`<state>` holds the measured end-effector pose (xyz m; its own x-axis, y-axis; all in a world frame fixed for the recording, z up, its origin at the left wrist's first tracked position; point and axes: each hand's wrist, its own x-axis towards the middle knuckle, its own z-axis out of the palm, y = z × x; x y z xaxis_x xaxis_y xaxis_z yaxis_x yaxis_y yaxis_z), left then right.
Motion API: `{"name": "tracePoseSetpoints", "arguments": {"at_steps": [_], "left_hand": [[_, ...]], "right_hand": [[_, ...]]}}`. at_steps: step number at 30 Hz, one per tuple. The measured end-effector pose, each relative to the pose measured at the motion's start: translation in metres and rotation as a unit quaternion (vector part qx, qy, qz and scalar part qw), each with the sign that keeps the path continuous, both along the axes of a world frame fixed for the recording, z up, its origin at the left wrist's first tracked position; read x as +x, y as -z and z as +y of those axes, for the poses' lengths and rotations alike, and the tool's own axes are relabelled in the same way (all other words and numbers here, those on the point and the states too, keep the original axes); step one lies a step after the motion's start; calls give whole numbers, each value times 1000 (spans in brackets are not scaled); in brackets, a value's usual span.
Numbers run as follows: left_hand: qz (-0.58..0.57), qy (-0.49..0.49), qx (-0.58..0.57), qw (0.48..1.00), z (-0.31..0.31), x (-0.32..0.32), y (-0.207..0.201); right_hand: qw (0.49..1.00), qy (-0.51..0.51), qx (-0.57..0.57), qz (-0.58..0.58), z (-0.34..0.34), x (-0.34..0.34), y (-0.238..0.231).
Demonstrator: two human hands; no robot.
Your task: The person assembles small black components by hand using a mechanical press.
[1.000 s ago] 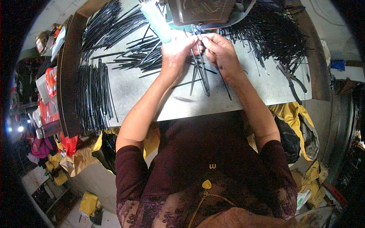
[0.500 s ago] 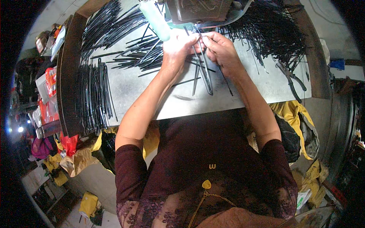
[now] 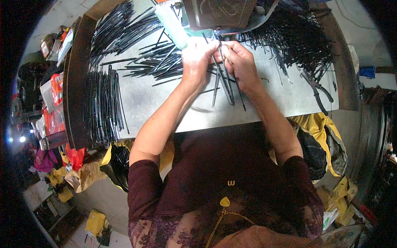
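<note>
So the person's got both hands up under the brown machine head, right in the bright patch of light, working on one bent black strip that hangs over the counter with its fold toward the body. The left hand has its fingers drawn in close near the strip's upper end, just beside a pale green cylinder, and the right hand is pinched in right next to it, thumb and fingers together on the same piece. Glare kinda washes out the fingertips, so it's fair to say the exact contact is hard to make out. Progress-wise, it reads like mid-piece: that strip is up in the hands, not laid down with any of the others. There's a ton of stuff around it too. On the left there's a fanned-out stack at the back, a looser heap nearer the left hand, and a fairly tidy row along the near edge. Over on the right sits a big dark tangle of thinner-looking pieces, with dark-handled pliers lying in front of it. Judging from that, the whole batch looks well underway, though which pile counts as done and which is left isn't something this view settles.
</note>
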<state>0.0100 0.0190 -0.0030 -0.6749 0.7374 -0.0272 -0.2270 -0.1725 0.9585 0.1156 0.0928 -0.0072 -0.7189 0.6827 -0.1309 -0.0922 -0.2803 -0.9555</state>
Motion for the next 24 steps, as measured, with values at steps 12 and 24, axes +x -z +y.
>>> {"name": "tracePoseSetpoints", "arguments": {"at_steps": [12, 24], "left_hand": [[-114, 53, -4, 992, 1, 0, -5], [217, 91, -310, 921, -98, -89, -66]], "right_hand": [[996, -84, -17, -11, 15, 8, 2], [824, -64, 538, -166, 16, 69, -9]]}}
